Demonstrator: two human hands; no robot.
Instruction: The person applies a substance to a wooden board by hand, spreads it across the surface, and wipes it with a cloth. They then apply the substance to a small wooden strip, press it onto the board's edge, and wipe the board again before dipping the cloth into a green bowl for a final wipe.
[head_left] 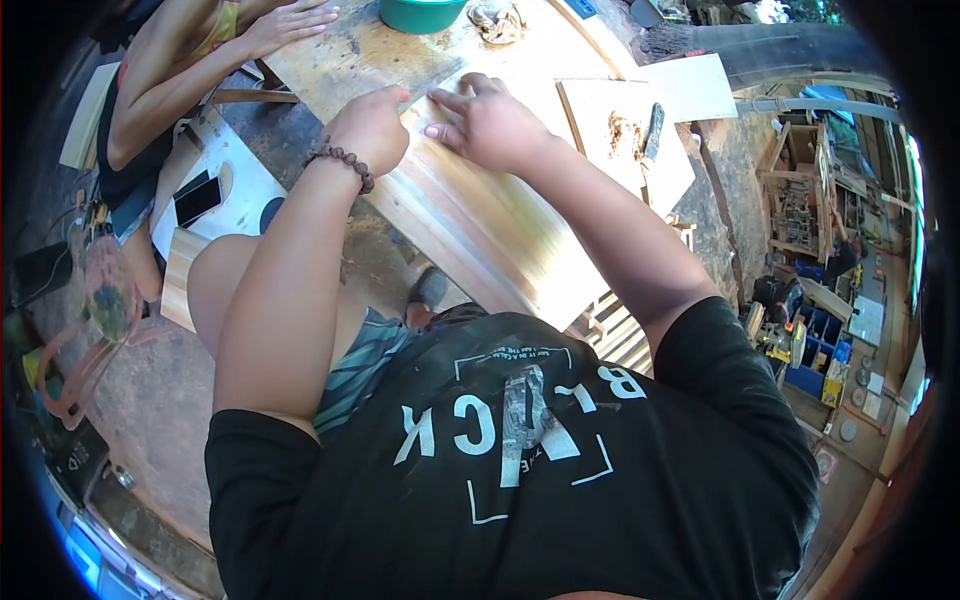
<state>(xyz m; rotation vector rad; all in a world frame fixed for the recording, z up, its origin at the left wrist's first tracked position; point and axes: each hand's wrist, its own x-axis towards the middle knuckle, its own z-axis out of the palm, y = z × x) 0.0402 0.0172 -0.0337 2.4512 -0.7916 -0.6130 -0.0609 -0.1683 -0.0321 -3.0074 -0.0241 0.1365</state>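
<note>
A smooth wooden panel (490,225) with pale and brown grain lies slanted on the worktable in front of me. My left hand (368,128), with a beaded bracelet (345,160) at its wrist, is at the panel's left far edge. Its fingers are curled and mostly hidden, so what they grip cannot be made out. Close by on the right, my right hand (490,122) rests on the panel's far end. Its thumb and bent fingers are apart, with nothing visible between them.
A green basin (421,14) and a crumpled cloth (498,24) are at the table's far side. Right of the panel, a dark-handled tool (653,132) lies on a board by brown shavings. Another person's hand (292,27) rests at the far left; a phone (198,200) lies below.
</note>
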